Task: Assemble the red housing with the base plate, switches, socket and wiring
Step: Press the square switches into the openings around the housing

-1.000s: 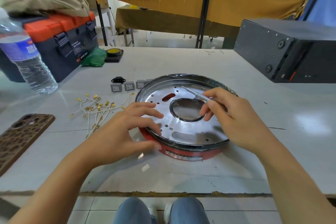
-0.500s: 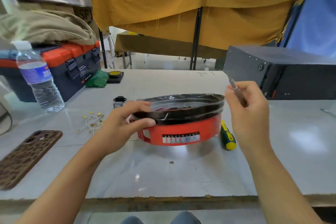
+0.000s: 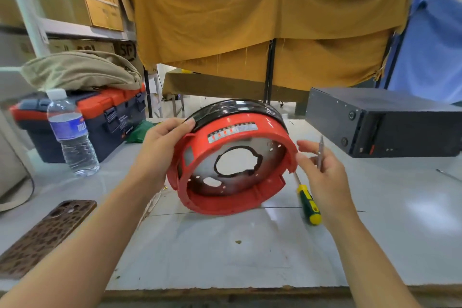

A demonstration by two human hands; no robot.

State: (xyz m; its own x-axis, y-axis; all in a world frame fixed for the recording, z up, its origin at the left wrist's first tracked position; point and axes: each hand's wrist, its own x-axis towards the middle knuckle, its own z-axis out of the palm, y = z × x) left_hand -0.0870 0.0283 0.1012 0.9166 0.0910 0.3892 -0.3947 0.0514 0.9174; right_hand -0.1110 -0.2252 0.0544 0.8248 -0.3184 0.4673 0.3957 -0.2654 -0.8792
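Note:
The round red housing [image 3: 217, 204] is tipped up on its edge on the table, its open underside facing me. Inside it sits the metal base plate [image 3: 267, 157] with a large centre hole. A black rim runs round its far side. My left hand [image 3: 160, 150] grips the housing's upper left rim, thumb on the black edge. My right hand [image 3: 325, 172] touches the housing's right edge with its fingertips and holds a thin metal tool [image 3: 320, 150] upright between the fingers. Switches, socket and wires are hidden behind my left arm and the housing.
A green and yellow screwdriver [image 3: 308, 204] lies on the table right of the housing. A water bottle [image 3: 71, 132] and an orange and grey toolbox [image 3: 107, 117] stand at the left, a black box [image 3: 380, 120] at the right. A phone case [image 3: 42, 235] lies near the left front edge.
The housing was lying flat with the plate up; my left hand has lifted and tipped it onto its edge, underside toward me. My right hand came off the plate with the thin tool.

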